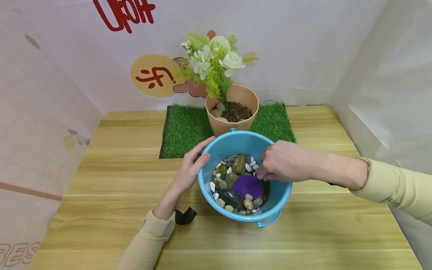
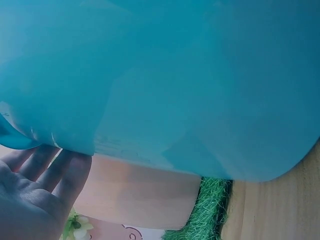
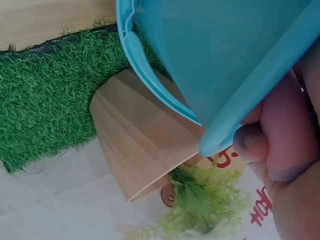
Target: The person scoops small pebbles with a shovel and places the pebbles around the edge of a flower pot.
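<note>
A blue bucket (image 1: pixel 283 191) holds several pebbles and larger stones (image 1: pixel 231 198). Inside it lies the purple blade of a small shovel (image 1: pixel 248 186), with a few pebbles on and around it. My right hand (image 1: pixel 285 161) reaches over the right rim and grips the shovel's handle, largely hidden by the fingers. At the bucket's left side, my left hand (image 1: pixel 189 168) rests its fingers against the outer wall, the thumb at the rim. The left wrist view shows those fingers (image 2: pixel 72 177) nearly straight against the blue wall.
Behind the bucket, a peach flowerpot (image 1: pixel 216 125) holds dark soil, pale stones and white artificial flowers (image 1: pixel 233 62). It stands on a green grass mat (image 1: pixel 185 131). The wooden table (image 1: pixel 111 176) meets printed cloth walls at the back and sides. The bucket's handle (image 1: pixel 269 221) hangs at its front.
</note>
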Motion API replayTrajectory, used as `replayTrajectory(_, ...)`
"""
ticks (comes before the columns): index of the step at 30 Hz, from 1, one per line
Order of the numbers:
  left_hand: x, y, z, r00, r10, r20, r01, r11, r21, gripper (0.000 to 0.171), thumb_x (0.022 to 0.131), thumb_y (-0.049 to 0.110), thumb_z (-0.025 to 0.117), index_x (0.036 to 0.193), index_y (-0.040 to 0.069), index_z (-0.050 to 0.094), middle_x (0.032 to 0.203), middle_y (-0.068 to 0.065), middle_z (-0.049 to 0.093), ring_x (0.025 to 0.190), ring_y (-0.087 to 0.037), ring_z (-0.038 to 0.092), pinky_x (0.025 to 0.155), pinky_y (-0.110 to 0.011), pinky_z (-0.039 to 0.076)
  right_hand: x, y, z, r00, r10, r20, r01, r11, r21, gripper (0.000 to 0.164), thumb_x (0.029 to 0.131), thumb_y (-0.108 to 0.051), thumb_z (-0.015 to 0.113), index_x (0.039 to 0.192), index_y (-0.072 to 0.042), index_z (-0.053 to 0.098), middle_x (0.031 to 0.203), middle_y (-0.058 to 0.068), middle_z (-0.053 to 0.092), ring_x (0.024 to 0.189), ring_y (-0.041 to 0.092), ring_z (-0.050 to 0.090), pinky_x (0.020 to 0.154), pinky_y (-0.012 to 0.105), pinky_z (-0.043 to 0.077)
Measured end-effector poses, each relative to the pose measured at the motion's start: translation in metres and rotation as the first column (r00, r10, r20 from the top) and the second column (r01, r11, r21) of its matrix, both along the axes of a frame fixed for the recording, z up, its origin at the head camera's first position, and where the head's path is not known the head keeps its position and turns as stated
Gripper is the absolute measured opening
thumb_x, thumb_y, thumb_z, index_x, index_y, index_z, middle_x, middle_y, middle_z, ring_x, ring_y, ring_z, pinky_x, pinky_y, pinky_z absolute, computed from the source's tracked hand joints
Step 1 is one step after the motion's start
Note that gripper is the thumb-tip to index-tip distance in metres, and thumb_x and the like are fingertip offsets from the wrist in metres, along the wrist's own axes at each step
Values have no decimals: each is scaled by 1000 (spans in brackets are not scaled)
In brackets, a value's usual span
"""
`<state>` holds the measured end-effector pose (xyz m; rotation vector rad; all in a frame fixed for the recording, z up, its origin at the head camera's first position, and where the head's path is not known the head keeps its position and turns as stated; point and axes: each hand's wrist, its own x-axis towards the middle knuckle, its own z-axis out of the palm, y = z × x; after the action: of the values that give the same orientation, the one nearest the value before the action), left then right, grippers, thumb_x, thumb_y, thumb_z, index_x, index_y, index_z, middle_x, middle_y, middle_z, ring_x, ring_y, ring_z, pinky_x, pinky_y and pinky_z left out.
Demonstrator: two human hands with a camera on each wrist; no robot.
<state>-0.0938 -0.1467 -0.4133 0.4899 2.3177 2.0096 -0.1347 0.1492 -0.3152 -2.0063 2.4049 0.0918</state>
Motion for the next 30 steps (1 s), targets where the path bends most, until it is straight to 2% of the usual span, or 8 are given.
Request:
replayTrajectory(5,0,-1,3,1000,7,-11,-7,1000,6,54,106,15,46,159,4,44,150,-28,58,130,-49,64,98,-58,63,-7,-2,1,1000,7,24,-6,1000,-22,23,85,-23,85,72,-26,66,63,-9,59,59,6,53,51,22,44)
replayTrajectory(11,0,0,1,1000,-11,4,11,1000,13,54,107,13,46,160,4,43,150,-28,57,133,-49,62,101,-56,63,-10,-2,-1,998,-6,61,7,1000,-27,25,89,-26,83,72,-26,65,61,-11,56,56,2,50,50,20,43)
replayTrajectory(17,0,1,-1,1000,-10,0,10,1000,15,54,107,14,45,160,5,43,150,-28,58,133,-48,63,101,-55,63,-10,-7,-8,998,-34,44,36,997,-64,22,91,-27,81,76,-26,65,61,-9,49,56,3,43,49,20,39)
replayTrajectory(20,0,0,-1,1000,-7,-2,7,1000,18,54,106,14,46,159,4,43,150,-28,58,133,-48,62,102,-56,62,-4,-11,-9,1000,-15,-21,14,997,-72,20,93,-26,79,79,-24,66,63,-8,53,59,7,46,51,23,41)
replayTrajectory(22,0,-1,-1,1000,-7,-3,7,1000,20,54,106,13,46,159,4,43,150,-28,57,134,-48,62,103,-56,62,1,-12,-7,992,34,-122,-41,997,-59,16,91,-20,80,83,-23,67,66,-7,58,61,10,50,52,25,44)
replayTrajectory(26,0,0,-1,1000,-14,3,14,1000,19,54,107,14,45,160,5,43,150,-28,58,133,-48,62,101,-56,62,9,-12,0,947,122,-298,-132,991,-15,19,81,-9,81,92,-21,71,71,-4,65,63,13,54,53,27,46)
replayTrajectory(27,-1,0,-1,1000,-15,6,15,1000,18,54,107,14,45,160,5,43,149,-28,58,133,-48,62,101,-56,63,10,-11,2,939,136,-316,-144,990,-3,22,78,-8,81,92,-21,71,72,-4,66,63,13,55,54,27,47)
replayTrajectory(30,0,0,0,1000,-14,6,14,1000,12,53,107,15,45,160,6,43,149,-28,59,131,-48,64,99,-58,63,10,-9,2,953,116,-279,-123,992,-5,15,83,-15,83,90,-22,71,70,-5,65,63,12,54,53,26,48)
